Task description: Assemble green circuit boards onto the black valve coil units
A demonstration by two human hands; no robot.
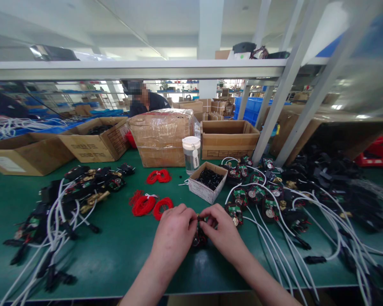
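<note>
Both my hands meet over a small black assembly with a circuit board (pixel 199 239) near the front of the green table. My left hand (pixel 175 229) is closed, its thumb and fingertips pinched at the assembly's top. From the other side my right hand (pixel 221 227) also pinches there, fingers curled. A small dark part shows between the fingertips, too small to name. Just beyond are coils of red wire (pixel 143 205) and a small cardboard box (pixel 207 193) of black parts. Similar board assemblies with white cables (pixel 255 193) lie close to my right hand.
More cabled assemblies (pixel 83 187) are heaped at the left. A lidded clear cup (pixel 191 155) stands before a taped carton (pixel 162 136), beside an open cardboard box (pixel 230 138). Metal shelf posts (pixel 284 97) rise at the right. A co-worker (pixel 150 100) is beyond the table.
</note>
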